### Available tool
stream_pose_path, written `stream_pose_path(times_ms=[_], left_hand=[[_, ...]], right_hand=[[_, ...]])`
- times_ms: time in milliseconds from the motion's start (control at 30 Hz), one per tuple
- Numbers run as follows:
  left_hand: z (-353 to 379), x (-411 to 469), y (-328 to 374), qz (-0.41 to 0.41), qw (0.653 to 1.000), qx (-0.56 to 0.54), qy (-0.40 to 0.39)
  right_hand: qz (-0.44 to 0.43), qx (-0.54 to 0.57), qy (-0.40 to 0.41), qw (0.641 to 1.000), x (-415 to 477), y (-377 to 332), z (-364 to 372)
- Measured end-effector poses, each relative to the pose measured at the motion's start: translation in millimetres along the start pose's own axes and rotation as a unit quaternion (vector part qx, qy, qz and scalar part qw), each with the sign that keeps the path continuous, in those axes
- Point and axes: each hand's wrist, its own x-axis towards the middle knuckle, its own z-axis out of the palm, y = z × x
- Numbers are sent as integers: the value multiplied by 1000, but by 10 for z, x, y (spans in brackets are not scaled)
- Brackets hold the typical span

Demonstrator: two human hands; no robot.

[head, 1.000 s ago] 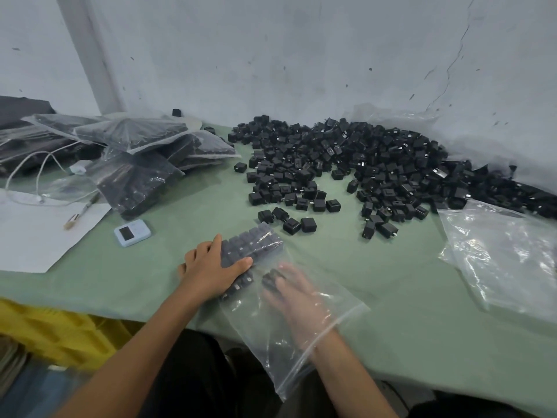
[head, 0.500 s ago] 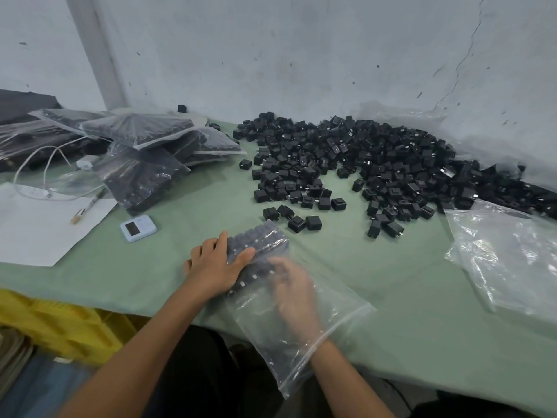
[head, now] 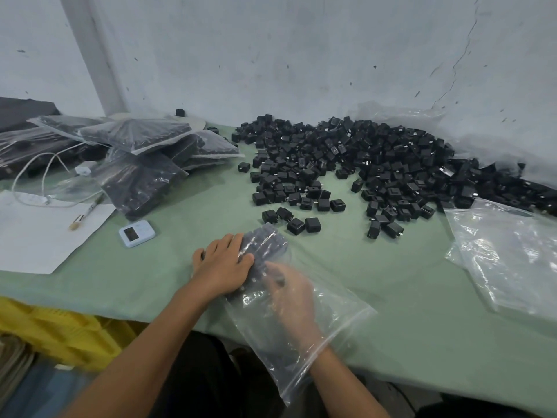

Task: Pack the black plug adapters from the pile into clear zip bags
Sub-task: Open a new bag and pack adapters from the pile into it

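Observation:
A clear zip bag (head: 328,324) lies on the green table near its front edge, its far end filled with rows of black plug adapters (head: 265,241). My left hand (head: 221,265) presses flat on the bag's left side over the adapters. My right hand (head: 291,300) is inside the bag up to the wrist, fingers bent against the packed rows; whether it holds an adapter is hidden by the plastic. A large pile of loose black adapters (head: 361,164) spreads across the far half of the table, and a few singles (head: 301,226) lie just beyond the bag.
Filled bags (head: 144,164) are stacked at the far left. A small white-blue device (head: 136,232), a white sheet (head: 36,233), a pen (head: 86,212) and a white cable (head: 36,176) lie at left. Empty clear bags (head: 509,254) rest at right. A yellow crate (head: 57,333) stands below the table edge.
My right hand has pushed a little deeper into the bag toward the packed rows. My left hand stays pressed on the bag. The camera view has shifted slightly.

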Motion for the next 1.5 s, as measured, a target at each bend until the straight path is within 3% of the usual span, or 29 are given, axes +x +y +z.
stream_pose_path(times_ms=[133,200,300,400,500,567,633,700,800,967,1100,1267,1333,1400,1433,1500], left_hand=[[8,-10,-2,11,1000,-17,9],[1,-11,-9,7,1000,-21,7],[-2,-4,8,0,1000,-29,12],[1,6,0,-10,999,-36,12],[18,10,-5,-9,999,-39,18],[31,11,-7,-9,999,-37,27],[39,17,-10,-9,999,-32,30],[44,22,-12,-10,999,-34,29],[45,21,-15,-11,999,-37,29],[49,18,-25,-9,999,-39,31],[58,23,-42,-12,999,-39,26],[55,24,-41,-10,999,-35,21],[46,21,-31,-10,999,-36,21],[35,12,-28,-10,999,-34,18],[34,10,-28,-10,999,-33,19],[34,9,-27,-9,999,-33,21]], right_hand=[[-16,18,31,999,26,51,42],[-17,35,7,999,35,50,28],[-11,54,-107,993,-48,-6,-86],[22,-15,-240,970,-356,-28,-490],[-9,33,-378,925,-668,-185,-1254],[56,88,-436,894,-699,-318,-1758],[69,94,-352,929,-541,-300,-2111],[48,35,-191,980,-178,-170,-2250],[87,-55,-23,994,574,144,-2131],[181,-320,-8,930,1366,723,-1824],[187,-347,50,918,1387,906,-1771],[155,-390,44,907,1304,974,-1900],[146,-354,42,923,1241,900,-1944],[157,-224,69,959,1116,773,-1969],[173,-101,90,976,1007,696,-1994],[200,183,105,957,622,511,-2096]])
